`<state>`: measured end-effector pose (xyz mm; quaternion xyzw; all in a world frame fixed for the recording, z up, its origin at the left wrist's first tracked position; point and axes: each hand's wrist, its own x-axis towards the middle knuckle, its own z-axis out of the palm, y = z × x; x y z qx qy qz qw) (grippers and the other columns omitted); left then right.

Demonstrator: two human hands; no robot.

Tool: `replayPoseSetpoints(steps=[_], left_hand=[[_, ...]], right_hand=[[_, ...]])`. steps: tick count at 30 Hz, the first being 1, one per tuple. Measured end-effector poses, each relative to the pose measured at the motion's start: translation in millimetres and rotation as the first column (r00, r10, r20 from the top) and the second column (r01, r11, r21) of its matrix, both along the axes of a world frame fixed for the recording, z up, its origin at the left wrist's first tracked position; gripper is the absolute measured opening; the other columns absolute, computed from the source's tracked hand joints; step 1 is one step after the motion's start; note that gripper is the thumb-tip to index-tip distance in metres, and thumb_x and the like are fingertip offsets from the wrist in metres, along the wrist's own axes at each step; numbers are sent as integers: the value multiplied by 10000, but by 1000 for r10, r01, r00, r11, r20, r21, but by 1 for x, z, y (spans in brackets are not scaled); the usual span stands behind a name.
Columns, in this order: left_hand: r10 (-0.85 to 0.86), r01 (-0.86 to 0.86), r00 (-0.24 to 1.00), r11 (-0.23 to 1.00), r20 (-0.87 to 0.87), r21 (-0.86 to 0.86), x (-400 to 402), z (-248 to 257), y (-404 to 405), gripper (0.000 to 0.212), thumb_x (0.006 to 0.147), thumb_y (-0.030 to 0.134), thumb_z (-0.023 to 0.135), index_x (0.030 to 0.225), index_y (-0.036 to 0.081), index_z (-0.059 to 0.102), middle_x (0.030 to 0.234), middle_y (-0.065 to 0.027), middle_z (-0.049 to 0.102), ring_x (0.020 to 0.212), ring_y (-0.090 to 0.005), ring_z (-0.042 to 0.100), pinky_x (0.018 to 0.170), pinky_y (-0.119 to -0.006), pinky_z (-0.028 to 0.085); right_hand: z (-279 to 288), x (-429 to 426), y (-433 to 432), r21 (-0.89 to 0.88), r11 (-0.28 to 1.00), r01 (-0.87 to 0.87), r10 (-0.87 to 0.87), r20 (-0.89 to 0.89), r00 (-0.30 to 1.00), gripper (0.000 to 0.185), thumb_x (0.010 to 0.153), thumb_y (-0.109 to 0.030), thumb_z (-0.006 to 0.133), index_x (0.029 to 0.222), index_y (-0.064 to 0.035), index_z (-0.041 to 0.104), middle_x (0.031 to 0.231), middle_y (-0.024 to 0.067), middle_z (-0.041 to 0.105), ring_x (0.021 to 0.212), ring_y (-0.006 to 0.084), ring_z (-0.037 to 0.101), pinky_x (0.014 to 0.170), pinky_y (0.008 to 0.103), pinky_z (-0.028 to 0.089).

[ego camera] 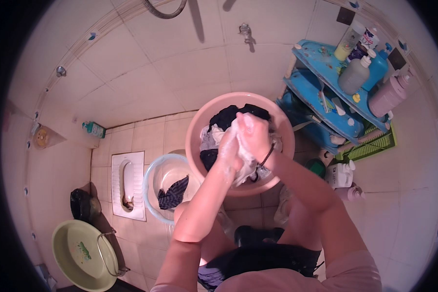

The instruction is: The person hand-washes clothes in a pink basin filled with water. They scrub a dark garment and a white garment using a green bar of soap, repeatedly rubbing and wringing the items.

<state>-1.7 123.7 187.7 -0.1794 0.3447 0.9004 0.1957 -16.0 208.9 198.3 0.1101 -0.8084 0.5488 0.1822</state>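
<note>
Both of my hands are pressed together over a pink plastic basin (192, 146), gripping a white soapy cloth (245, 160). My left hand (229, 148) is wet with suds and sits against the cloth's left side. Curled over its upper part, my right hand (254, 132) has foam on it and a dark band at the wrist. The cloth's lower end hangs into the basin. Beneath and around my hands lie black garments (222, 116) and a pale grey garment (206, 140), partly hidden by my hands and forearms.
A light-blue-rimmed basin (149, 197) holding a dark striped cloth (173, 193) stands left, beside a squat toilet (138, 182). A green basin (67, 252) leans at lower left. At right is a blue corner shelf (314, 54) with several bottles. A tap (245, 32) projects from the wall.
</note>
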Motion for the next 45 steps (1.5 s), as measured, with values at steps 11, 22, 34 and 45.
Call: replayPoseSetpoints(steps=[11,22,34,45], left_hand=[[-174,181,983,953,-52,244,0,22,-4,387,911,331,463,1093,-5,524,1071,-118,596,968,-238,590,870,-356,472],[-562,310,787,717,-255,-624,-6,33,-37,322,825,233,645,1048,12,571,945,-14,592,891,-77,537,805,-241,435],[-350,193,905,844,-241,-501,-3,50,-75,799,805,603,491,1303,-8,357,1152,-156,531,1090,-224,508,903,-322,436],[-403,440,891,881,-209,176,29,3,-55,303,875,196,474,1047,-38,562,982,-138,628,859,-226,630,796,-348,511]], right_hand=[[-22,-38,31,5,999,38,-38,149,988,334,883,-273,502,765,38,539,651,223,556,636,387,557,575,407,467],[25,-23,78,-836,482,-263,732,219,645,262,920,-248,473,1027,-19,540,871,36,595,778,116,579,714,272,475],[43,-9,86,-873,365,-322,774,92,627,277,914,-223,492,1072,-5,555,1017,47,597,925,111,555,830,265,433],[22,-41,58,-128,871,-475,488,340,803,262,888,-257,537,923,-7,609,859,25,628,807,94,569,712,246,453]])
